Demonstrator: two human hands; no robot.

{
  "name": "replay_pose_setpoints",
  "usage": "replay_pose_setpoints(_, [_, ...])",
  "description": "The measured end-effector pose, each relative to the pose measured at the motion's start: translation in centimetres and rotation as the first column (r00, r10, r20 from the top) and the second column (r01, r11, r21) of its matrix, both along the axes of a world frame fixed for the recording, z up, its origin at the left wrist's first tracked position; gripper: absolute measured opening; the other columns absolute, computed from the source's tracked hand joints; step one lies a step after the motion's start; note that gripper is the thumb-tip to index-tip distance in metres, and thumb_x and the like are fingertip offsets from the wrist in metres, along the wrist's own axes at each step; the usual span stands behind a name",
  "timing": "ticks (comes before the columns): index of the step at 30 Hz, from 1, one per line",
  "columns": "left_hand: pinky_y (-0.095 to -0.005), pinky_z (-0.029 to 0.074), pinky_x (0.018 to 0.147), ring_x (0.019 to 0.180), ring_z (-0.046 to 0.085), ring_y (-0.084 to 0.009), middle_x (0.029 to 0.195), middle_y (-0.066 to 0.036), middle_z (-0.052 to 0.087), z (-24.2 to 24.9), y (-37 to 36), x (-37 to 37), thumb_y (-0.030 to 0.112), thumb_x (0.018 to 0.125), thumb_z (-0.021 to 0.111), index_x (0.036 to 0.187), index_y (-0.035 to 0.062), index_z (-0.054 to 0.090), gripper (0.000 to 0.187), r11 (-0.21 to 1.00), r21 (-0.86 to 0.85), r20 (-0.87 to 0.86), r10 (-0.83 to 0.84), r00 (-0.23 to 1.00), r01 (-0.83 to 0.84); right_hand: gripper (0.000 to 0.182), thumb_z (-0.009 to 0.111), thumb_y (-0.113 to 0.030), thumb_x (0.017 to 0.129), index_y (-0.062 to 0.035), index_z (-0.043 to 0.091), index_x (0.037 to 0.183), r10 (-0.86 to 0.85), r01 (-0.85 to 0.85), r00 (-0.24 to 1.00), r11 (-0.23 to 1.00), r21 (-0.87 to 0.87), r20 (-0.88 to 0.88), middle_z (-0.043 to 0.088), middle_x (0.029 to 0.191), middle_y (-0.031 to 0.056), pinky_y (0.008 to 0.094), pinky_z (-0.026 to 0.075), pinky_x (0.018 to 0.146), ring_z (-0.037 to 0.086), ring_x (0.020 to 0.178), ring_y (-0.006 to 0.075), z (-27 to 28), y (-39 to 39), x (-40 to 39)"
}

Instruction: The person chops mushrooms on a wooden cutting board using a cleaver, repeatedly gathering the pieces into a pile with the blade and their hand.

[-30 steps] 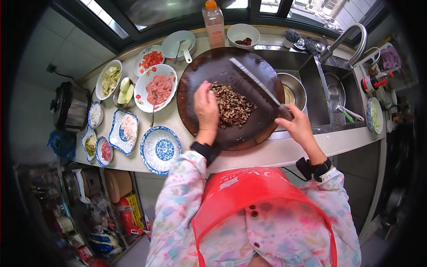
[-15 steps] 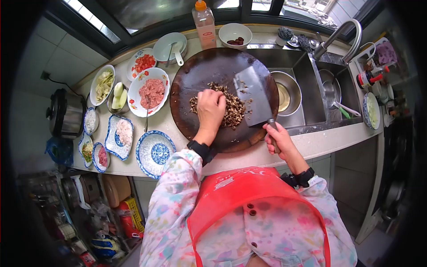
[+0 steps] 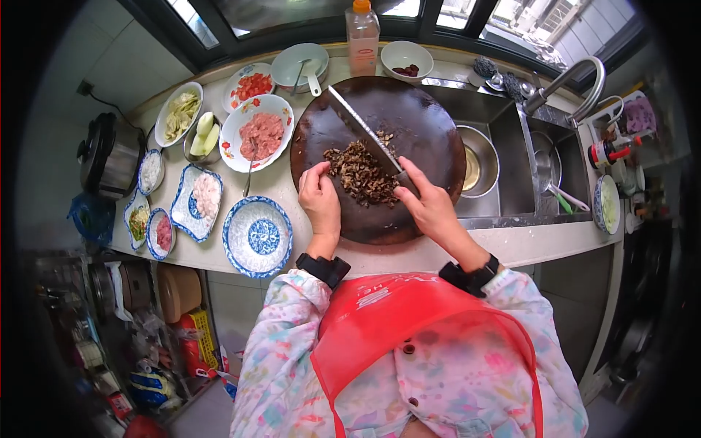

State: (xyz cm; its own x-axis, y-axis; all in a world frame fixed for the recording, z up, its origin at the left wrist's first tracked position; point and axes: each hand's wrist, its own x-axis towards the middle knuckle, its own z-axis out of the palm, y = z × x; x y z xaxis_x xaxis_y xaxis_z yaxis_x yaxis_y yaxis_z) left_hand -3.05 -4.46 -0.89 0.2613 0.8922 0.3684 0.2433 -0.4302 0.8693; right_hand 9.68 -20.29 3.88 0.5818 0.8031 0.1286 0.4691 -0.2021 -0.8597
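A heap of chopped dark brown bits, perhaps mushroom, (image 3: 361,175) lies on the round dark wooden chopping board (image 3: 431,131). In my right hand (image 3: 432,208) is the handle of a cleaver (image 3: 365,131). Its blade stands nearly edge-on to me, slanting up and left across the far side of the heap. My left hand (image 3: 320,201) is at the heap's left edge, fingers loosely bent and cupped, with nothing visible held in it. The undersides of its fingers are hidden.
Left on the counter are a bowl of minced meat (image 3: 263,135), a blue-patterned bowl (image 3: 258,237), a plate of diced tomato (image 3: 250,86) and several other filled dishes. A bottle (image 3: 362,40) stands behind the board. The sink (image 3: 504,139) is to the right.
The cleaver has gone from lying flat at the heap's right to nearly edge-on above its far side. My left hand has left the heap's top for its left edge. The heap is more compact.
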Motion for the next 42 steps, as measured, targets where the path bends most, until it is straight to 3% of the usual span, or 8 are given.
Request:
replay_pose_setpoints(2, [-0.032, 0.048, 0.074, 0.081, 0.061, -0.0234, 0.086, -0.011, 0.063, -0.8, -0.2, -0.4, -0.003, 0.081, 0.052, 0.09, 0.0009, 0.063, 0.015, 0.999, 0.036, -0.026, 0.03, 0.999, -0.029, 0.052, 0.057, -0.03, 0.087, -0.0188, 0.04, 0.135, 0.005, 0.006, 0.999, 0.964, -0.265, 0.041, 0.064, 0.091, 0.0213, 0.0388, 0.047, 0.079, 0.061, 0.091, 0.037, -0.9, 0.8, 0.2])
replay_pose_setpoints(10, [-0.0271, 0.047, 0.068, 0.072, 0.058, -0.0153, 0.086, -0.007, 0.062, -4.2, -0.9, -1.4, 0.005, 0.084, 0.06, 0.092, 0.0007, 0.062, 0.009, 0.984, -0.125, 0.003, 0.126, 0.992, -0.124, 0.049, 0.056, -0.029, 0.088, -0.0293, 0.042, 0.134, 0.05, -0.034, 0.982, 0.996, -0.087, 0.184, 0.064, 0.081, 0.0186, 0.044, 0.047, 0.071, 0.061, 0.082, 0.0379, 2.1, 0.8, -0.5])
replay_pose_setpoints(12, [-0.0348, 0.047, 0.068, 0.076, 0.059, -0.0272, 0.084, -0.012, 0.06, -4.1, -0.9, -1.0, 0.003, 0.081, 0.061, 0.089, 0.0018, 0.061, 0.008, 0.99, -0.028, 0.028, 0.14, 0.99, -0.14, 0.049, 0.056, -0.028, 0.087, -0.031, 0.041, 0.134, 0.055, 0.008, 0.969, 0.968, -0.252, 0.242, 0.063, 0.078, 0.0184, 0.0452, 0.047, 0.069, 0.061, 0.078, 0.0384, -0.3, 1.1, -1.2])
replay_pose_setpoints(16, [-0.0352, 0.047, 0.067, 0.074, 0.059, -0.0277, 0.082, -0.012, 0.06, -3.7, -0.9, -1.1, 0.004, 0.081, 0.062, 0.088, 0.0016, 0.061, 0.008, 0.993, -0.02, 0.075, 0.114, 0.991, -0.112, 0.045, 0.056, -0.027, 0.088, -0.0292, 0.046, 0.131, 0.037, -0.03, 0.999, 0.974, -0.227, 0.027, 0.064, 0.087, 0.0198, 0.0414, 0.048, 0.072, 0.061, 0.083, 0.0383, 1.2, 1.0, 0.2])
replay_pose_setpoints(20, [-0.035, 0.048, 0.066, 0.073, 0.059, -0.0278, 0.081, -0.012, 0.06, -3.4, -1.2, -0.9, 0.005, 0.081, 0.062, 0.087, 0.0013, 0.061, 0.007, 0.99, 0.013, 0.035, 0.141, 0.989, -0.142, 0.044, 0.056, -0.028, 0.088, -0.0295, 0.046, 0.131, 0.072, -0.08, 0.985, 0.996, 0.039, 0.157, 0.064, 0.098, 0.0187, 0.0392, 0.048, 0.075, 0.06, 0.091, 0.0377, 2.5, 0.5, -0.6])
replay_pose_setpoints(26, [-0.0353, 0.048, 0.065, 0.072, 0.059, -0.0279, 0.08, -0.012, 0.06, -3.9, -1.2, -1.3, 0.005, 0.081, 0.062, 0.087, 0.0016, 0.06, 0.007, 0.993, 0.048, 0.039, 0.103, 0.994, -0.105, 0.047, 0.056, -0.029, 0.088, -0.0288, 0.044, 0.133, 0.009, -0.045, 0.992, 0.957, -0.286, -0.126, 0.064, 0.096, 0.0183, 0.0396, 0.048, 0.077, 0.061, 0.092, 0.0358, 1.3, 0.6, 0.0])
replay_pose_setpoints(30, [-0.0352, 0.048, 0.064, 0.071, 0.059, -0.0276, 0.079, -0.012, 0.06, -3.4, -1.2, -1.0, 0.005, 0.081, 0.062, 0.086, 0.0017, 0.06, 0.006, 0.992, 0.064, 0.014, 0.105, 0.994, -0.106, 0.044, 0.056, -0.028, 0.088, -0.027, 0.047, 0.131, 0.041, -0.037, 0.995, 0.998, -0.045, 0.096, 0.064, 0.103, 0.0168, 0.0382, 0.047, 0.079, 0.061, 0.094, 0.0357, 2.5, -0.2, -0.8])
replay_pose_setpoints(42, [-0.036, 0.047, 0.064, 0.07, 0.058, -0.028, 0.078, -0.012, 0.059, -3.7, -1.2, -1.0, 0.004, 0.08, 0.062, 0.084, 0.0022, 0.06, 0.005, 0.994, 0.065, -0.009, 0.089, 0.996, -0.088, 0.043, 0.056, -0.024, 0.088, -0.0258, 0.048, 0.13, 0.004, 0.002, 1.0, 0.977, -0.214, 0.028, 0.061, 0.109, 0.0175, 0.0369, 0.046, 0.084, 0.057, 0.103, 0.0366, -1.7, -0.3, -0.3])
